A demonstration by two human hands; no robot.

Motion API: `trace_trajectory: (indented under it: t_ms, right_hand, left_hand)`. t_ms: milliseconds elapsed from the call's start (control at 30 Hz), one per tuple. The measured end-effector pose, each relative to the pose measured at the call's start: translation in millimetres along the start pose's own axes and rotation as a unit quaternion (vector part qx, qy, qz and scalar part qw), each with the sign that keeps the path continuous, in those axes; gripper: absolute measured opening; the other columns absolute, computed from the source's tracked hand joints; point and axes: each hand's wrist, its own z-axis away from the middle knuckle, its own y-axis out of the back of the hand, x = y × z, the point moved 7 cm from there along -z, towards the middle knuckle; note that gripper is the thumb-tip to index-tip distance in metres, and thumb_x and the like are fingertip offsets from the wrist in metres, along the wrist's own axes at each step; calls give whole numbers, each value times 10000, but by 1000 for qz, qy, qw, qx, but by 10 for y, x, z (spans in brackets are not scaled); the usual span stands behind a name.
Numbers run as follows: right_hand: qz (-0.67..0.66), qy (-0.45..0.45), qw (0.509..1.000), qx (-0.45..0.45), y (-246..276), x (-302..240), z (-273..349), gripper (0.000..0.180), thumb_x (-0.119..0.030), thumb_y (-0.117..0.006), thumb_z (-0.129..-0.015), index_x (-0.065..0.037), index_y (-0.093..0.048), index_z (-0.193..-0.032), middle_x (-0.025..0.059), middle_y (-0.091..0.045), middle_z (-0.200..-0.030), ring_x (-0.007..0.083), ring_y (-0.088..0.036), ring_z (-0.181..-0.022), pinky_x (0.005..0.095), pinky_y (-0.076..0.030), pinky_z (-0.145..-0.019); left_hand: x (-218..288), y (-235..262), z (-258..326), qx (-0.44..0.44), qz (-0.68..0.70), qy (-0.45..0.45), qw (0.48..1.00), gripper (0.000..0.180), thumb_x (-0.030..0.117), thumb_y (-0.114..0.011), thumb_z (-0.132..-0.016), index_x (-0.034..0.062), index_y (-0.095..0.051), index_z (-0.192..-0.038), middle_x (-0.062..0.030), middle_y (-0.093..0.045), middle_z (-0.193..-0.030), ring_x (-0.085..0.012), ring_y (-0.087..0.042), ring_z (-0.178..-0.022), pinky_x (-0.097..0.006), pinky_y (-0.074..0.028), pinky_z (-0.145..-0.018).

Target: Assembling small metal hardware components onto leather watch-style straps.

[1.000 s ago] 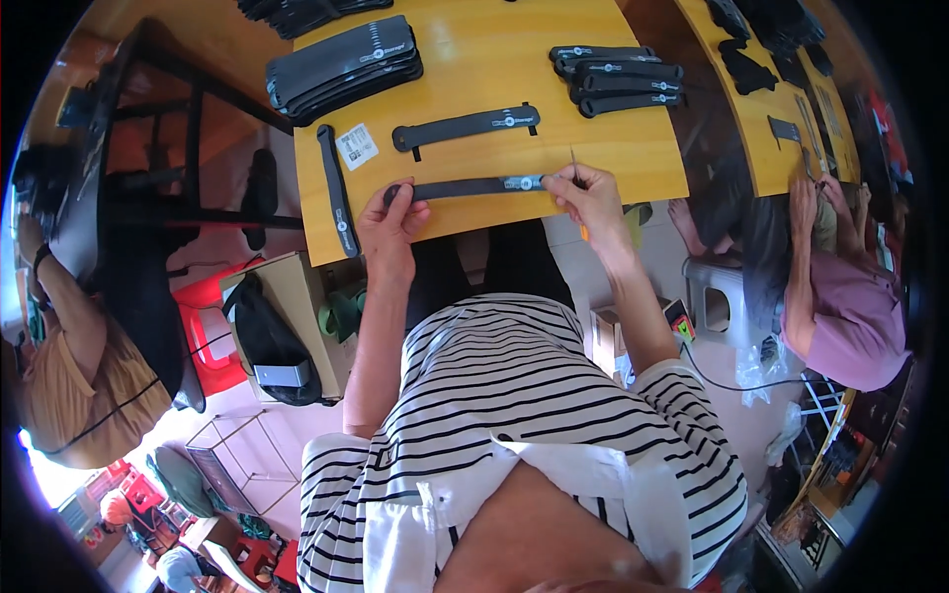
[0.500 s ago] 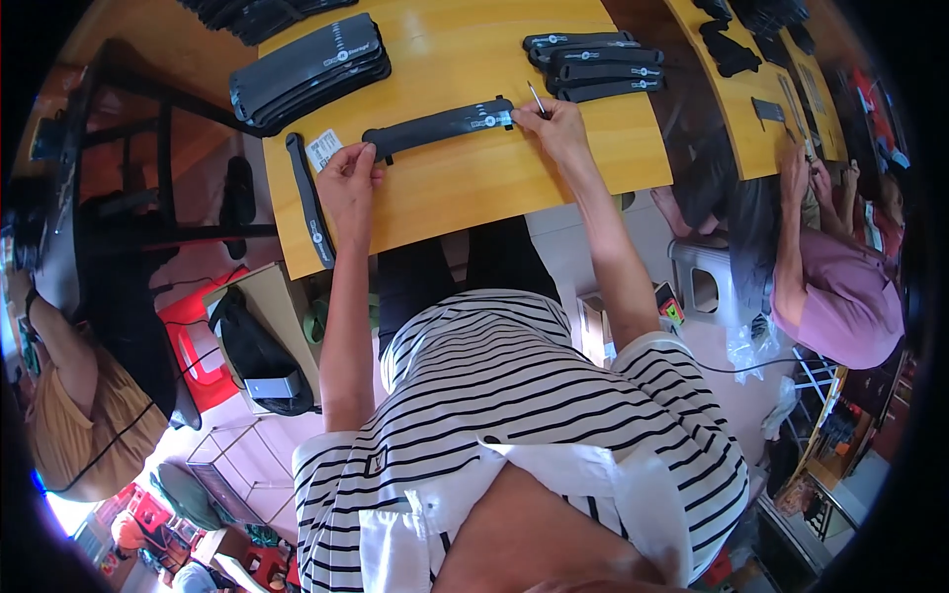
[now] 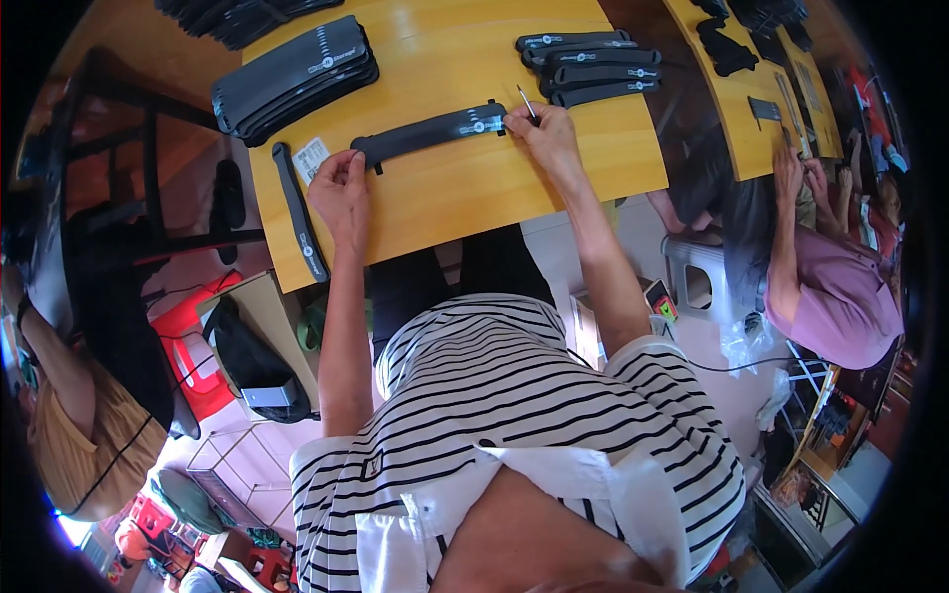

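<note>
A long black strap [image 3: 430, 135] with white print and small dark tabs near its ends lies across the wooden table [image 3: 445, 212] before me. At its left end, my left hand [image 3: 341, 196] is closed, thumb and finger pinching the rounded tip. The fingers of my right hand [image 3: 547, 141] meet the strap's other end. A slim tool [image 3: 528, 103] with a bright shaft and dark lower part sticks up out of that same hand. Left of my left hand lies another black strap [image 3: 300, 212], next to a white printed label [image 3: 312, 156].
Flat black pieces [image 3: 295, 77] are stacked at the table's far left. Several folded black straps [image 3: 593, 67] form a pile at the far right. Co-workers sit either side, one in a purple shirt [image 3: 835, 296]. A grey stool [image 3: 697, 277] stands right of the table.
The view has shifted slightly, so the table and piles sit a little further left. Both hands stay at the strap's ends, and the slim tool leans a bit differently.
</note>
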Motion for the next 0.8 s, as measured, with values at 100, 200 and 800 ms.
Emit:
trace_trajectory:
  t_ms: [100, 200, 800]
  right_hand:
    - [22, -5, 1000, 9, 12, 4, -6, 197, -199, -701, -709, -18, -676, -782, 73, -612, -597, 149, -569, -544, 288, -433, -543]
    - [46, -5, 999, 19, 9, -32, 1, 198, -218, -706, -702, -35, -679, -772, 76, -624, -610, 167, -588, -557, 294, -445, -556]
    - [72, -5, 997, 37, 13, -93, 16, 184, -221, -702, -696, -43, -675, -729, 80, -632, -622, 208, -609, -583, 323, -460, -574]
  left_hand:
    - [13, -8, 5, 3, -11, 10, 1000, 91, 53, -631, -805, -29, -636, -843, 0, -544, -614, -54, -460, -493, -190, -351, -449]
    - [-1, 3, -4, 7, -14, -1, 1000, 79, 46, -628, -804, -23, -636, -842, 0, -551, -623, -54, -464, -499, -187, -361, -454]
    - [32, -8, -1, 11, -23, 3, 1000, 91, 59, -621, -812, -28, -613, -837, -8, -561, -636, -51, -481, -514, -183, -388, -453]
